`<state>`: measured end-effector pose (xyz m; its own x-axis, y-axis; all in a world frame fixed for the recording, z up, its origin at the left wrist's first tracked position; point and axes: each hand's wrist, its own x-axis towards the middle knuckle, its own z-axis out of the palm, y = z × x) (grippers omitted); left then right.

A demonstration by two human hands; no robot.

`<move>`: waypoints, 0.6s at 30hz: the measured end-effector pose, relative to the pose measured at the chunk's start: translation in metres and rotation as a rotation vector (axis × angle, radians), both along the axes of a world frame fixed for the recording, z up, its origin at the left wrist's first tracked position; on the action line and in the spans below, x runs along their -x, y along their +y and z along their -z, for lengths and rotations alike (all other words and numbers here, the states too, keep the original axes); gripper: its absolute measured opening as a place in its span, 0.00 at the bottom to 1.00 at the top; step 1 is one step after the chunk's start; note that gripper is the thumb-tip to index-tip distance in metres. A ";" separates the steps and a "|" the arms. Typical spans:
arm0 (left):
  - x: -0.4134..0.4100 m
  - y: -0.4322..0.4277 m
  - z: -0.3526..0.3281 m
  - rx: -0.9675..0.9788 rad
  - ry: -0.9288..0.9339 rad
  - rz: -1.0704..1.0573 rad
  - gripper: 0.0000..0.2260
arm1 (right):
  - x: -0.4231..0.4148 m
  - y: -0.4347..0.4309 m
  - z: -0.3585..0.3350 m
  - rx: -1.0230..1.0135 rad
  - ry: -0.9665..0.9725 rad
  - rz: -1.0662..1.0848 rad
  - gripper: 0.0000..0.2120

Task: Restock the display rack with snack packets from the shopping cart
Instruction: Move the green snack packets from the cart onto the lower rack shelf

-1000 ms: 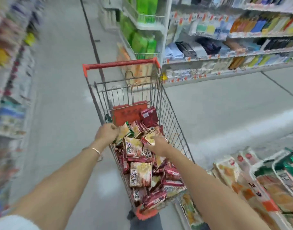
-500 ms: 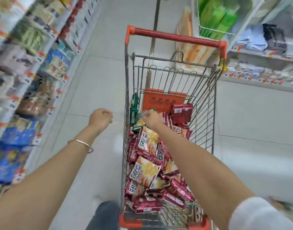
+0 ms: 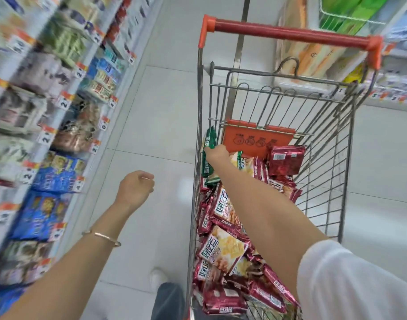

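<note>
The wire shopping cart (image 3: pixel 325 158) with a red handle stands in the aisle, filled with several red and yellow snack packets (image 3: pixel 223 250). A few green packets (image 3: pixel 209 140) stand against its left wall near the far end. My right hand (image 3: pixel 217 155) reaches deep into the cart, fingers curled round a green packet; the fingertips are hidden behind the hand. My left hand (image 3: pixel 136 188) hangs over the floor to the left of the cart, loosely curled and holding nothing. The display rack (image 3: pixel 48 135) with price tags runs along the left.
An orange child-seat flap (image 3: pixel 255 139) hangs at the cart's far end. Another shelf unit (image 3: pixel 394 88) with green and orange goods stands beyond the cart on the right. My leg and white shoe (image 3: pixel 157 277) are by the cart's near left corner. White tiled floor lies between cart and rack.
My left hand let go of the cart's edge and moved out over the floor. My right hand reached farther into the cart, to the green packets. The view swung left toward the rack.
</note>
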<state>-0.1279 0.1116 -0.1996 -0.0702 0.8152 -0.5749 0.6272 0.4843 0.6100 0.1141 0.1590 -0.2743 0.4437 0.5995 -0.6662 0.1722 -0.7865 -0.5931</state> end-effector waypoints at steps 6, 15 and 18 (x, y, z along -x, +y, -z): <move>-0.026 0.020 -0.008 -0.020 -0.086 0.028 0.06 | -0.037 -0.034 0.009 0.030 0.131 0.200 0.06; -0.036 0.031 -0.031 -0.032 -0.155 0.009 0.06 | 0.000 0.003 0.000 -0.033 0.288 0.154 0.38; -0.027 0.031 -0.030 -0.023 -0.152 -0.043 0.07 | 0.000 -0.010 0.008 -0.024 0.273 0.216 0.29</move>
